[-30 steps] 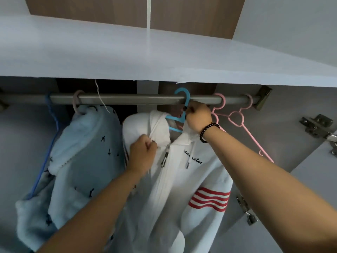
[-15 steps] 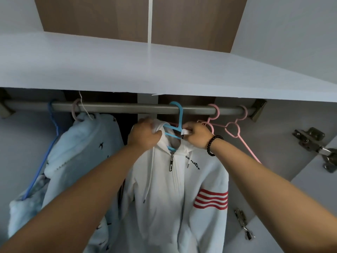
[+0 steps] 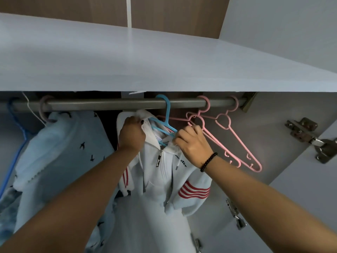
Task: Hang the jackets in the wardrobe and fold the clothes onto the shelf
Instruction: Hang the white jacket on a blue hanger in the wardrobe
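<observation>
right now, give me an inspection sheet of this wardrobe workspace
surface: white wardrobe shelf above the grey metal rail.
job's things: white zip hoodie with red stripes on a blue plastic hanger hooked over the rail; pale blue fleece jacket with bird print hangs to its left.
clutter: two bare pink plastic hangers on the rail at right.
grippers: left hand grips the hoodie's hood; right hand pinches its collar.
cables: nothing seen.
surroundings: metal door hinge at right.

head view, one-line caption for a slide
Both hands grip the white jacket's collar on a blue hanger hooked over the rail.
</observation>
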A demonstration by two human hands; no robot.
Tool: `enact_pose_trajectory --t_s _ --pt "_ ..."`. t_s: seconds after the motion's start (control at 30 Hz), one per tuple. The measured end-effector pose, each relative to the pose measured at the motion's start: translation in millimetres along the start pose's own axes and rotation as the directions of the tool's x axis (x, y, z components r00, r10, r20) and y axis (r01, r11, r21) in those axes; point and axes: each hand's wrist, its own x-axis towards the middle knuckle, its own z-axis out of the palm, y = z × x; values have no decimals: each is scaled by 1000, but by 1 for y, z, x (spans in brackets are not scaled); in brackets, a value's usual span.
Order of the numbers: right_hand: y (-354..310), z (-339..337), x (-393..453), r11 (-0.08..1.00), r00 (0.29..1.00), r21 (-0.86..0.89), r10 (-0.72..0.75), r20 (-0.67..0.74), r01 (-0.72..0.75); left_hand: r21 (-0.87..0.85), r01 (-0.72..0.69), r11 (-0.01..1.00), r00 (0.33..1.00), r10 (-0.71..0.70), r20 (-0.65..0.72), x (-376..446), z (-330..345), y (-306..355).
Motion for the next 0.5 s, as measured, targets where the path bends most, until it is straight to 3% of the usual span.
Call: enact_pose_trajectory --t_s 0.13,0.23,0.37,0.43,0.5 --pt "3 -3 -17 999 1000 31 6 -6 -6 -148 258 955 966 -254 42 -26 -3 -22" --pt "4 -10 -38 995 999 98 12 31 -15 -180 372 910 928 -366 71 -39 -6 -44" --pt "-4 -20 -35 937 966 246 219 138 -248 -126 420 899 897 -391 204 -27 -13 -50" --pt "-8 -28 -12 801 863 321 474 174 -505 -120 339 933 937 -324 127 -12 -26 -40" --pt "-4 -28 14 594 667 323 714 210 -737 -110 207 972 978 -209 -12 5 -36 -25"
